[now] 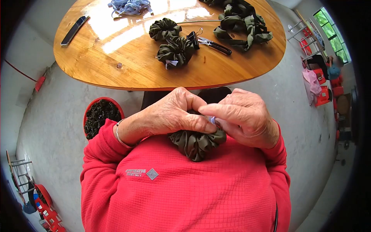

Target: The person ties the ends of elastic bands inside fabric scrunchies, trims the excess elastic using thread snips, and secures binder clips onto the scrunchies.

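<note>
A dark green gathered fabric scrunchie (197, 145) rests against the red top at my chest. My left hand (164, 112) is closed on it, with the thumb pressing along its upper edge. Close beside, my right hand (247, 116) is closed, its fingers meeting the left thumb around a small light-purple elastic strip (212, 120) that shows at the scrunchie. The right fingertips are partly hidden. On the table ahead lie two more dark green scrunchies (164, 29), the nearer with a pale tag end sticking out.
The wooden table (96, 63) holds thread snips (215, 46), a black clip (193, 40), green fabric strips (247, 31), light-blue elastic (130, 6), a thin rod (199, 21) and a long black object (75, 31). A red basin (119, 108) contains dark scraps. Another person (333, 71) sits at right.
</note>
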A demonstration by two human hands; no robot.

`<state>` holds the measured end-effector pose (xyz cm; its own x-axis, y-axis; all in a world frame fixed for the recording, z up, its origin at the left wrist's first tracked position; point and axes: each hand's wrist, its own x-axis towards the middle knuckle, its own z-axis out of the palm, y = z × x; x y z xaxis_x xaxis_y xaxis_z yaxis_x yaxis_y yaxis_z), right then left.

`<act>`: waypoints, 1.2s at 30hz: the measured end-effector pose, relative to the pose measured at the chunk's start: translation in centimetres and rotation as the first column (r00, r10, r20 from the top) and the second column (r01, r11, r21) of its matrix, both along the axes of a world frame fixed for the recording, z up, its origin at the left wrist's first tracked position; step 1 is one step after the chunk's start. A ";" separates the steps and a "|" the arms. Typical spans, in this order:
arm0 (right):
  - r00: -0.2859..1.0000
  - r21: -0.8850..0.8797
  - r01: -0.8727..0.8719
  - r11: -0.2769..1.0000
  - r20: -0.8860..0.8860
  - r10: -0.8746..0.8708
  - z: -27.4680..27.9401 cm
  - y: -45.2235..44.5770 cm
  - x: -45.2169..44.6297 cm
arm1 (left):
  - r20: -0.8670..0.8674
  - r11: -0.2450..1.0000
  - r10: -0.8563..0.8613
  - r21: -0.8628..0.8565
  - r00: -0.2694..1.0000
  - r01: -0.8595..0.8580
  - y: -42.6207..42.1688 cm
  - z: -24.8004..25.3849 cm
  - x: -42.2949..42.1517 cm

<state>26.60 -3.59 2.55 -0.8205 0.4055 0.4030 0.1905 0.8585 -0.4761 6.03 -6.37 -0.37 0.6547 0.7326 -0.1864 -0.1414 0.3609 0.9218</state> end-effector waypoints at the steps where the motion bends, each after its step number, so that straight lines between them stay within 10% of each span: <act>1: 0.999 0.023 -0.012 1.000 -0.034 0.013 -0.2 0.2 0.0 | 0.010 1.000 0.004 -0.023 1.000 -0.004 0.1 -0.3 0.1; 17: 0.993 0.039 0.055 0.998 -0.108 -0.051 -2.3 2.8 -0.7 | -0.303 0.987 0.111 0.145 0.947 -0.069 1.7 1.2 -0.8; 21: 0.954 -0.367 0.094 0.925 -0.234 -0.190 -2.9 3.9 -0.8 | -0.165 0.982 0.140 0.147 0.976 -0.116 2.3 1.4 -1.8; 24: 0.882 -0.168 0.312 0.935 -0.313 -0.351 -6.3 7.2 0.1 | -0.034 0.857 0.436 0.321 0.899 -0.404 3.0 2.3 -2.9; 28: 0.821 -0.356 0.413 0.839 -0.254 -0.511 -9.5 9.5 0.7 | -0.146 0.415 0.703 0.879 0.696 -0.235 8.2 -0.5 -3.8; 34: 0.801 -0.267 0.454 0.850 -0.296 -0.520 -9.7 9.4 0.4 | -0.262 0.261 0.889 0.964 0.376 0.056 9.1 -2.2 -1.5; 36: 0.800 -0.254 0.459 0.851 -0.298 -0.521 -9.6 9.4 0.4 | -0.412 0.382 0.829 0.911 0.379 0.154 8.6 -1.5 -0.7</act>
<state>27.01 5.78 -7.07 -0.3146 0.7991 0.5124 0.3630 0.6000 -0.7129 5.33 2.24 -1.92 0.1914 0.8985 0.3950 0.8430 -0.3566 0.4027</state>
